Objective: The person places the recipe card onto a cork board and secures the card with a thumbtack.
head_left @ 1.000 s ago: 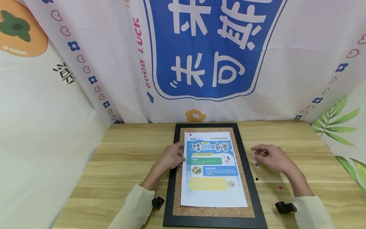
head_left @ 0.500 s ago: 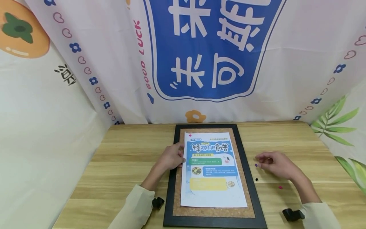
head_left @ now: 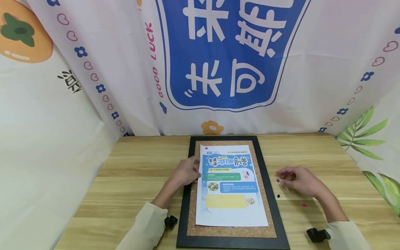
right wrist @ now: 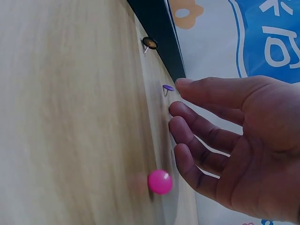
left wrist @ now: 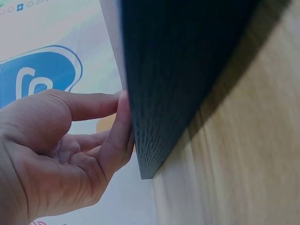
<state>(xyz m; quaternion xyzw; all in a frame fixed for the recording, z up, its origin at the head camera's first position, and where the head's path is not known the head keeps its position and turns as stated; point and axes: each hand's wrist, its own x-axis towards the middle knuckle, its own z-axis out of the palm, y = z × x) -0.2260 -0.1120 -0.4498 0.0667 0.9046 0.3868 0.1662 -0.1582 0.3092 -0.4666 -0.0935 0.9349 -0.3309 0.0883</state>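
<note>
The black frame (head_left: 232, 242) surrounds corkboard (head_left: 218, 232) bearing a printed sheet (head_left: 232, 187).

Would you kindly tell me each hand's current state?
Left hand: pinching the paper by its left edge.
Right hand: open, empty, near the purple tack.

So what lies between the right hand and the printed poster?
Head view: a purple thumbtack on the tabletop by the right hand, then the black frame and a cork strip beside the printed poster.

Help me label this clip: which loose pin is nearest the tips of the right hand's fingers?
The purple pin, close by the fingers of the right hand. The black pin and the pink pin sit farther from their tips.
</note>
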